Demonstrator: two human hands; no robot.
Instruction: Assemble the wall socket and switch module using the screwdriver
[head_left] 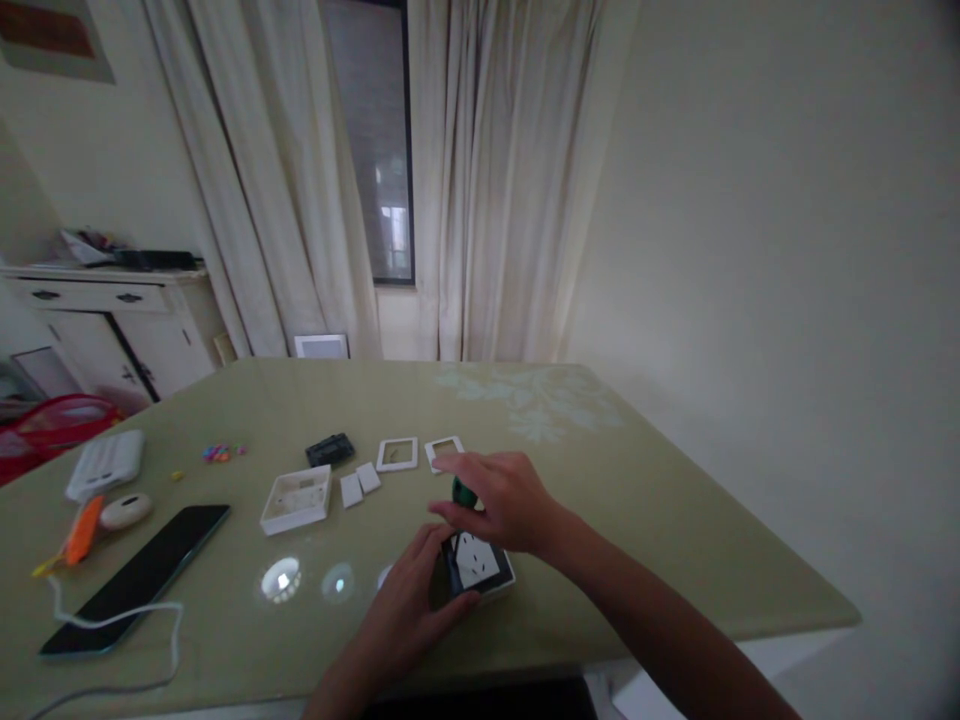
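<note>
Near the front of the table, a wall socket (478,562) with a white face and dark surround lies face up in a white box. My left hand (405,605) grips its left side, thumb along the near edge and fingers at the far-left corner. Above that far edge, my right hand (514,500) is closed round the green handle of a screwdriver (463,493). The handle stands roughly upright; its tip is hidden, so contact with a screw cannot be made out. Beyond the hands lie two white frames (380,457) and two small white plates (352,490).
Left of the hands are an open white back box (296,517) and a black module (330,450). A phone (142,580), white cable (176,640), orange tool (84,530), white round case (126,511) and small coloured pieces (219,453) lie further left. A wall (787,300) borders the table's right.
</note>
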